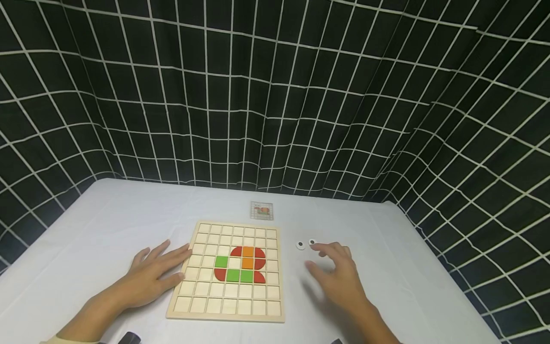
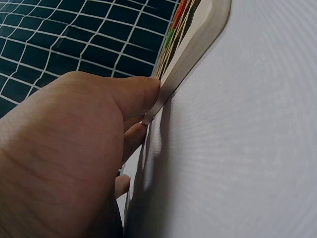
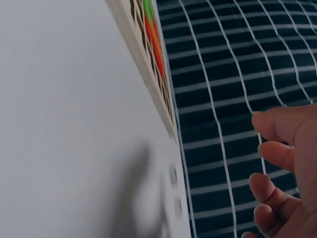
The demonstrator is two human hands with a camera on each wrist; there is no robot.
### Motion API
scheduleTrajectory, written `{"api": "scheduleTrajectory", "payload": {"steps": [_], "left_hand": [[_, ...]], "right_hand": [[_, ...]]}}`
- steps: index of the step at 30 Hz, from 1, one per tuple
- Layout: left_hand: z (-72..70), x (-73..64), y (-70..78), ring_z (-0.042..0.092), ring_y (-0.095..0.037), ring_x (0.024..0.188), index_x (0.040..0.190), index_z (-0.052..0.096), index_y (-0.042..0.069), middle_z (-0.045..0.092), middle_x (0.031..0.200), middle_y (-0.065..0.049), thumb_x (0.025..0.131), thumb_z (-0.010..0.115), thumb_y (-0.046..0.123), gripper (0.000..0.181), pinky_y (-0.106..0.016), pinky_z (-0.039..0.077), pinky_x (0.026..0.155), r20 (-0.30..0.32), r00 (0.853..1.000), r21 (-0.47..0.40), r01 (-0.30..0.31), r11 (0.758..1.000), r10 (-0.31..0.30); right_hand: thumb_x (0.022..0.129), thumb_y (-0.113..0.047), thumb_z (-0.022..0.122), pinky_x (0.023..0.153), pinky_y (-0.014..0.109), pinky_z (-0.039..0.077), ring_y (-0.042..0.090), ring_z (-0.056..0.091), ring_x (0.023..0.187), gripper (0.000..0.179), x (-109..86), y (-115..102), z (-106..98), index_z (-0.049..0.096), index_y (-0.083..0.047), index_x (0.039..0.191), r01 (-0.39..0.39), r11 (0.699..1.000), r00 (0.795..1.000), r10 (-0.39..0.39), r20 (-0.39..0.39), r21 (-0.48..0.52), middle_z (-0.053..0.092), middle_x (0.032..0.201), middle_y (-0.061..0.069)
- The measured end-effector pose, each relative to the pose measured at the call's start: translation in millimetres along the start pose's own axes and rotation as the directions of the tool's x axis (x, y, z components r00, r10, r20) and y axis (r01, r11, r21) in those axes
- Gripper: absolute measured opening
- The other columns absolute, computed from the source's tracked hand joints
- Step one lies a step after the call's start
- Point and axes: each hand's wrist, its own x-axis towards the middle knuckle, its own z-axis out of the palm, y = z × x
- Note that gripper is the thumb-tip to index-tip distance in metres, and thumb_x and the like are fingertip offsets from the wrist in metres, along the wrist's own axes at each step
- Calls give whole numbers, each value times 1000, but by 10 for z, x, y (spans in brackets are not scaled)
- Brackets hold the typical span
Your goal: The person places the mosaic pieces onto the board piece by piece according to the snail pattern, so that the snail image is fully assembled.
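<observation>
A wooden grid board (image 1: 227, 316) lies on the white table, with red, orange and green tiles (image 1: 247, 263) set in its middle squares. My left hand (image 1: 148, 274) rests against the board's left edge, thumb and fingers spread along it; the left wrist view shows the thumb (image 2: 143, 94) at the side of the frame. To the right of the board, my right hand (image 1: 339, 277) hovers over the table with parted, slightly bent fingers and nothing between them. Just beyond its fingertips lie two white round pieces with dark centres, one eye piece (image 1: 300, 245) beside another (image 1: 312, 242).
Behind the board lies a small clear card (image 1: 261, 210) with a coloured picture on it. A black curtain with white grid lines (image 1: 258, 95) surrounds the back and sides of the white table (image 1: 142, 205).
</observation>
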Motion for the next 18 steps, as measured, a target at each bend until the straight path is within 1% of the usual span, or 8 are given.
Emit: {"api": "scheduleTrajectory", "payload": {"steps": [3,5,8,13,15,18], "left_hand": [[-1,0,-2,18,-43,139,141,53,20,43,148,-2,95,57,42,51,-67,2,104,3,1000,3,4,1000,-4],[-2,0,-1,18,-43,139,141,53,20,43,148,-2,95,57,42,51,-66,2,104,4,1000,1,7,1000,-7],[-5,1,0,18,-43,139,141,53,20,43,148,-2,96,57,42,51,-66,2,104,4,1000,0,8,1000,-8],[-12,-2,8,19,-43,139,140,53,19,43,148,-2,96,57,41,50,-66,2,105,2,1000,4,11,1000,-11],[-11,-1,9,19,-43,139,140,53,19,43,148,-2,95,57,41,50,-66,2,105,1,1000,6,12,1000,-12],[-10,-3,3,19,-42,139,140,54,19,43,148,-1,96,57,41,50,-66,2,105,0,1000,9,10,1000,-10]], "right_hand": [[76,-10,82,70,38,44,22,47,91,36,-56,100,-144,71,-16,109,-91,995,996,92,11,-46,61,93,-1],[78,-11,81,74,41,44,23,47,94,33,-96,172,-210,71,-13,110,-155,985,987,158,27,-70,62,95,4],[81,-17,79,79,44,42,24,48,96,31,-150,280,-262,71,-10,109,-228,967,970,235,54,-112,63,97,6],[80,-24,79,79,43,41,25,48,93,28,-182,410,-274,71,-10,104,-269,941,951,293,96,-205,64,98,6],[79,-27,79,80,46,40,26,48,93,30,-189,437,-278,71,-9,102,-287,923,939,325,116,-258,63,99,7],[78,-33,79,82,52,37,29,48,96,33,-203,460,-287,70,-10,100,-313,889,914,377,150,-334,62,100,7]]}}
